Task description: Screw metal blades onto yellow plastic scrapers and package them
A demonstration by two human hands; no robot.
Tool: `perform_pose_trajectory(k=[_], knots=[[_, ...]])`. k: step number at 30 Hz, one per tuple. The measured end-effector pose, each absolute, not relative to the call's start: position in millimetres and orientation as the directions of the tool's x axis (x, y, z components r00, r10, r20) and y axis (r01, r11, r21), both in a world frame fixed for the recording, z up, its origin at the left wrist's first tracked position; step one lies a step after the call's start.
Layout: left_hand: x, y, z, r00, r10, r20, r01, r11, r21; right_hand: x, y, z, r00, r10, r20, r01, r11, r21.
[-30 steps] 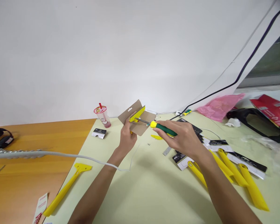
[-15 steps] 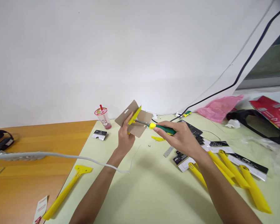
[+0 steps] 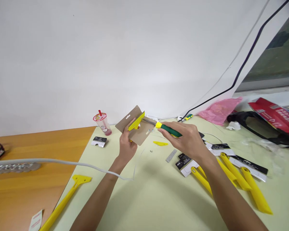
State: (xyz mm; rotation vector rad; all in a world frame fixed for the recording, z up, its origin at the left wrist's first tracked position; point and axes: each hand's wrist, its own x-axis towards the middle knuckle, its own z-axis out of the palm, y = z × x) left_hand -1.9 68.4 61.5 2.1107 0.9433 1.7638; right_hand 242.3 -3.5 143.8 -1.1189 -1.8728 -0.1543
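My left hand (image 3: 128,146) is closed around a yellow scraper (image 3: 136,122), its flat head tilted up. A folded brown cardboard packaging card (image 3: 142,134) is held in the same hand, behind the scraper. My right hand (image 3: 189,136) grips a screwdriver (image 3: 170,130) by its green and yellow handle. The screwdriver's shaft points left, its tip at the scraper head; whether it sits in a screw is too small to tell. Below the hands lie a small yellow plate (image 3: 160,143), tiny screws (image 3: 151,151) and a flat metal blade (image 3: 171,155).
Several yellow scraper handles (image 3: 256,191) and black-and-white cards (image 3: 249,168) lie at right. Another scraper (image 3: 80,180) rests at left. A drink cup (image 3: 103,124) stands near the wall. A grey cable (image 3: 86,164) crosses the left forearm. A pink bag (image 3: 219,110) sits at back right.
My left hand has turned the scraper a little, so more of its head's face shows. The screwdriver stays at the head. The whole view has shifted slightly to the right.
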Motion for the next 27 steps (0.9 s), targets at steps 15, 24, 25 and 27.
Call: perform_pose_trajectory(k=[15,24,25,27], knots=[[4,65,68,0.045,0.676,0.735,0.261,-0.718,0.645,243,-4,144,-0.195,0.58,0.791,0.745,0.612,-0.266],[3,65,64,0.044,0.65,0.759,0.331,-0.726,0.603,243,-3,143,-0.162,0.597,0.786,0.745,0.596,-0.299],[3,66,61,0.04,0.636,0.771,0.347,-0.732,0.586,242,-4,144,-0.148,0.618,0.772,0.741,0.587,-0.328],[1,68,57,0.032,0.605,0.796,0.378,-0.744,0.55,241,-5,145,-0.111,0.683,0.722,0.725,0.552,-0.411]])
